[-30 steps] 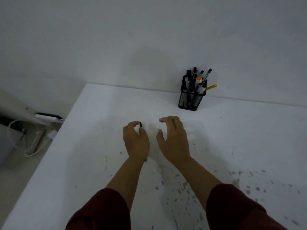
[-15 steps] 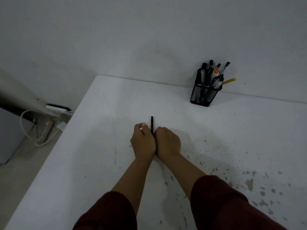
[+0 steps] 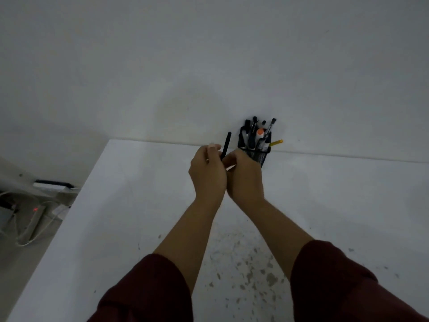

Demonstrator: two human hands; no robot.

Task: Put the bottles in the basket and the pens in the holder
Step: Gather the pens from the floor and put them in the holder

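Note:
A black pen (image 3: 226, 145) sticks up from between my two hands, its tip pointing at the wall. My left hand (image 3: 207, 175) and my right hand (image 3: 245, 181) are pressed together, and both are closed around the pen's lower end, which is hidden. They are raised above the table, just left of and in front of the black mesh holder (image 3: 260, 156). The holder stands at the table's far edge by the wall with several pens in it, one yellow (image 3: 276, 142) and one orange-capped (image 3: 260, 131). My right hand covers the holder's lower left. No bottle or basket is in view.
The white table (image 3: 130, 205) has paint chips near its front middle. Its left edge runs diagonally, and beyond it on the floor lie a power strip (image 3: 34, 217) with a red light and white cables. A plain wall rises behind the table.
Both hands closed on the black pen, then lifted it off the table and carried it forward and right, up next to the holder. The camera tilted up.

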